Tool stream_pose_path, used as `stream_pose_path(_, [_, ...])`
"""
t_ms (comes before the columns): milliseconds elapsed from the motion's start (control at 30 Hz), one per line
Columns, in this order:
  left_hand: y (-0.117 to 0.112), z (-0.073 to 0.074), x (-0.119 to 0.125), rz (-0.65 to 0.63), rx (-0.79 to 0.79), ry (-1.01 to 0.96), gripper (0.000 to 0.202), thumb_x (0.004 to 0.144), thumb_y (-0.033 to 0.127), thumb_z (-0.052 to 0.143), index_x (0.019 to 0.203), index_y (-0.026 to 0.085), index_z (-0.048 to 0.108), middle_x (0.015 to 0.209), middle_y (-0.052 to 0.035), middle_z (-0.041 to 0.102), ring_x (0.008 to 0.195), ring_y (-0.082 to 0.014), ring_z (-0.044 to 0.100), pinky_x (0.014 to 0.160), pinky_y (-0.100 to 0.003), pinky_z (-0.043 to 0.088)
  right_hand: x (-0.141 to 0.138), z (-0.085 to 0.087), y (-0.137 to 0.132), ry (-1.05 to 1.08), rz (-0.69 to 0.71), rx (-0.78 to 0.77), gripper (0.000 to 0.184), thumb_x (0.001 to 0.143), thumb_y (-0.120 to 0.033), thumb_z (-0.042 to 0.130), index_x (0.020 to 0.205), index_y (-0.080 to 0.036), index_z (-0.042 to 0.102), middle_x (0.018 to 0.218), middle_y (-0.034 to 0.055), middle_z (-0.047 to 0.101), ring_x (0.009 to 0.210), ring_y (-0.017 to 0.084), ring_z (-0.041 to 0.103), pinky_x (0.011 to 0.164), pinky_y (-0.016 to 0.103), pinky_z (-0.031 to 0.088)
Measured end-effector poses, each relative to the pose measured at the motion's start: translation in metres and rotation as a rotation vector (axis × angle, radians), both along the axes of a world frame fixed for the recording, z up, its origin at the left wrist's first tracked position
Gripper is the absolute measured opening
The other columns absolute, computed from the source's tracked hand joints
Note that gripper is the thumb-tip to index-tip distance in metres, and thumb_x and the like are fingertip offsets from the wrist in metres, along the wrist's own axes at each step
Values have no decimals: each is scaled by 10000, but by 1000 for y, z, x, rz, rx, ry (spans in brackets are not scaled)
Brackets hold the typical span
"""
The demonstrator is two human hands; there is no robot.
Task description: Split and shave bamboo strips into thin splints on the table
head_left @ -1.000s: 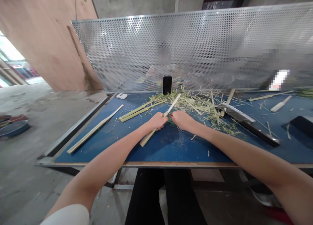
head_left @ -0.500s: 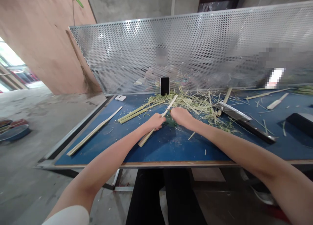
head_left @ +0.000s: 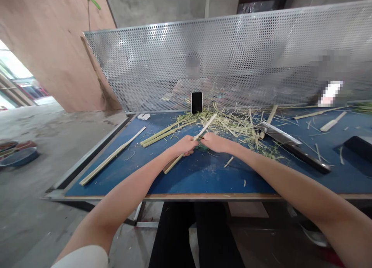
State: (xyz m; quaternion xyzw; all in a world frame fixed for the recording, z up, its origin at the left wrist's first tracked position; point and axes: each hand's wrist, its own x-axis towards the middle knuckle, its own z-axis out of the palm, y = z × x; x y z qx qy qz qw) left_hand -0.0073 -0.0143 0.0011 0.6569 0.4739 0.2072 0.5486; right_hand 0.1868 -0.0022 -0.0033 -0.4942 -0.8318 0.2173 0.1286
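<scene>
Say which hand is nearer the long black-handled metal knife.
Right. The right hand is left of the knife, across a gap; the left hand is farther left, gripping a pale, slender bamboo-like strip.

Shavings (head_left: 236, 125), knife (head_left: 294, 148) and concrete floor (head_left: 31, 202) suggest a workshop.

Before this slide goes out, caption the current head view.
Left hand holding a pale strip, right hand close beside it, shavings heaped beyond on a blue tabletop.
</scene>
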Motion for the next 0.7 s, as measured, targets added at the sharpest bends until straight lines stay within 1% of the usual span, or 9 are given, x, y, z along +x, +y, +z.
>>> stream_pose_path(100, [3,-4,-1,-10,16,8,404,893,93,551,596,263,337,385,77,310,305,-91,336,345,-214,232,0,-1,-1,-33,-13,11,347,1080,-243,465,738,-224,414,653,-17,445,614,140,370,595,308,297])
stream_pose_path(200, [4,-6,-2,-6,25,24,388,906,129,572,627,262,338,401,82,316,312,-87,338,353,-209,241,-3,-1,-3,-115,-42,51,339,1095,-268,447,764,-209,491,685,9,523,607,142,414,599,305,314])
stream_pose_path(300, [2,-4,-3,5,55,61,370,919,156,578,645,256,350,405,77,345,312,-86,347,360,-205,256,-6,0,-7,-256,-85,108,367,1120,-288,410,815,-183,585,752,71,628,622,158,511,603,306,337])
stream_pose_path(400, [0,-2,-4,13,107,89,335,920,162,586,672,252,378,407,70,389,315,-91,371,364,-200,270,-9,1,-11,-417,-118,192,376,1131,-280,395,924,-143,677,872,154,713,716,208,644,628,310,382])
stream_pose_path(467, [-1,-1,-4,12,115,87,322,918,150,578,681,251,386,401,71,391,314,-92,375,364,-197,271,-11,0,-13,-505,-128,244,343,1118,-237,417,996,-118,715,958,200,742,819,258,714,672,320,431])
stream_pose_path(533, [-1,-1,-3,17,108,79,326,916,140,574,675,251,385,396,72,384,312,-91,371,362,-194,268,-13,1,-14,-551,-138,263,300,1087,-175,446,1050,-105,736,1019,223,756,905,295,749,719,333,477])
stream_pose_path(600, [0,-1,-2,34,91,79,347,911,140,584,656,250,376,397,72,375,311,-88,366,358,-193,262,-13,3,-14,-570,-146,258,272,1039,-108,480,1089,-102,747,1054,228,761,954,312,760,754,343,509])
stream_pose_path(700, [1,-2,-1,52,46,58,399,902,138,598,612,253,349,397,74,340,310,-85,345,351,-201,240,-11,7,-11,-575,-188,237,288,978,-36,507,1123,-97,748,1037,221,756,980,319,761,775,344,523])
